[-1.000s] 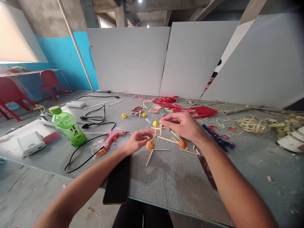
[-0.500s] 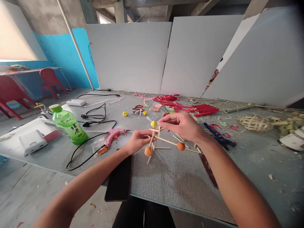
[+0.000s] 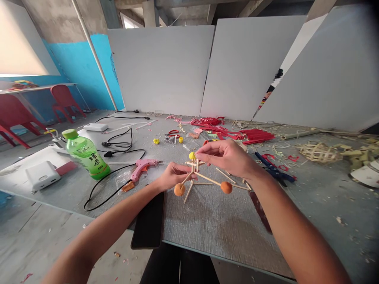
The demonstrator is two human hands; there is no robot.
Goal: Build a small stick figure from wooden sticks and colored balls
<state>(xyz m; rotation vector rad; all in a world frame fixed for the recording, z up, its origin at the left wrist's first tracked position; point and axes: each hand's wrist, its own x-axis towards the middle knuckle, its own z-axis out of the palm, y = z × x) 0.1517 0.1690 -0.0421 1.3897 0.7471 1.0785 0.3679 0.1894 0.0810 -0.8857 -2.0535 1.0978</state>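
Note:
In front of me is a small frame of thin wooden sticks point(image 3: 209, 179), with a yellow clay ball point(image 3: 192, 156) at its top. One orange clay ball point(image 3: 179, 189) sits on a stick end at the lower left, and another orange ball point(image 3: 226, 187) is on a stick reaching right. My left hand point(image 3: 172, 176) grips the frame's left side, its fingertips around the sticks near the middle. My right hand point(image 3: 226, 157) is closed in a pinch at the frame's upper right, close beside the yellow ball; what lies between the fingertips is mostly covered.
A phone point(image 3: 148, 223) lies by the table's front edge, below a pink glue gun point(image 3: 142, 169). A green tea bottle point(image 3: 87, 156) stands left, among black cables. Blue-handled pliers point(image 3: 274, 169), red strips point(image 3: 257, 136) and a woven bamboo ball point(image 3: 318, 152) lie right.
The lower-left orange ball has swung left and slightly down, away from the frame's middle. Both hands stay in nearly the same place on the stick frame.

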